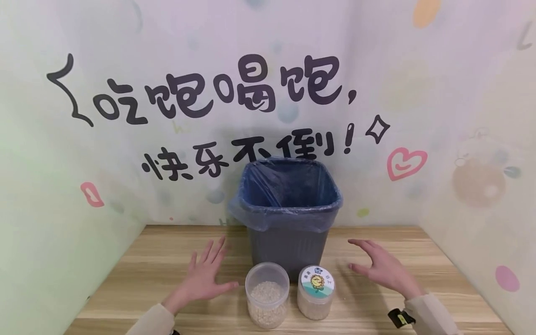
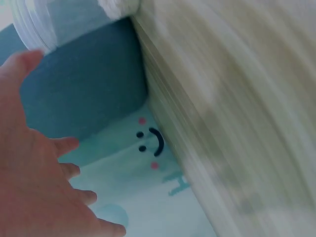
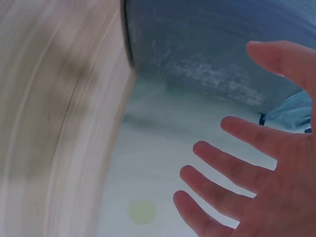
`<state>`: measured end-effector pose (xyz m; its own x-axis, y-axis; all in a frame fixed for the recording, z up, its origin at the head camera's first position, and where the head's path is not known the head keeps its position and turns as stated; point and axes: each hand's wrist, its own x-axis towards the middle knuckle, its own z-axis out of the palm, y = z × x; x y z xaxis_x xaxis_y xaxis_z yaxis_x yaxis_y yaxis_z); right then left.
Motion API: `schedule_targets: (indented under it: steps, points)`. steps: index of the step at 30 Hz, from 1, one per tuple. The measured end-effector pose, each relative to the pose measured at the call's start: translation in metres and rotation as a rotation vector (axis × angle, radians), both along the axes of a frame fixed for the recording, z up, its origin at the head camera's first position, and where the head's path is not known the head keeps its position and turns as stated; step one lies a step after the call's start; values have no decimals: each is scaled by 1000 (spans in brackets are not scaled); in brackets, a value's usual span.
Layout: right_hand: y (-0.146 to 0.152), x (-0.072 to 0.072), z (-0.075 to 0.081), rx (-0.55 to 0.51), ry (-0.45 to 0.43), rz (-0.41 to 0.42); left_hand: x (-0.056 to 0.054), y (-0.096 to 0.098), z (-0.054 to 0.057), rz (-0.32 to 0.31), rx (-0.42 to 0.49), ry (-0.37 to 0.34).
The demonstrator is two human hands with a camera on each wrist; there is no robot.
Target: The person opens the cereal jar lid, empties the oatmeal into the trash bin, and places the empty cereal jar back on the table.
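Observation:
My left hand (image 1: 205, 274) hovers over the left of the table, fingers spread, thumb pointing at a clear plastic jar (image 1: 268, 311) partly filled with pale grains. That jar has no lid on it. Beside it on the right stands a second jar (image 1: 316, 307) of similar grains, topped by a round lid (image 1: 318, 282) with a sunflower picture. Off to the right of both jars is my right hand (image 1: 381, 265), empty, its fingers stretched toward the bin. In the right wrist view the fingers (image 3: 247, 168) are apart from one another and hold nothing.
Behind the jars a grey trash bin (image 1: 289, 246) lined with a blue plastic bag (image 1: 289, 218) stands on the wooden table (image 1: 167, 251). A printed wall covering (image 1: 188, 37) with large black characters closes off the back and sides.

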<state>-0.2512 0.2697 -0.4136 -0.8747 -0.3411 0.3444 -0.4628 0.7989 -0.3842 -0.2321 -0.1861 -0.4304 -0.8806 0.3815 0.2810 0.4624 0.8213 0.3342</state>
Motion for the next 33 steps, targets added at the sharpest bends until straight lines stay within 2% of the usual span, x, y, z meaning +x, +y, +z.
schedule_targets:
  steps: [4, 7, 14, 18, 22, 25, 28, 31, 33]
  points:
    - [-4, 7, 2, -28, -28, 31, 7, 4, -3, -71, 22, 15]
    - [-7, 11, 3, -52, -38, 72, 11, 8, -6, -121, 63, -14]
    - [-12, 18, 4, -71, -26, 144, 14, 21, -18, -300, 189, -175]
    - [-13, 21, 2, -77, -41, 158, 14, 30, -22, -397, 265, -231]
    - [-14, 23, -1, -81, -51, 161, 15, 37, -25, -395, 336, -312]
    - [-15, 24, -3, -85, -56, 170, 14, 42, -29, -401, 449, -406]
    - [-15, 26, -5, -85, -59, 179, 10, 46, -35, -452, 598, -508]
    - [-15, 27, -6, -87, -64, 181, 8, 49, -40, -476, 680, -548]
    - [-15, 27, -7, -88, -71, 180, 7, 51, -42, -470, 695, -541]
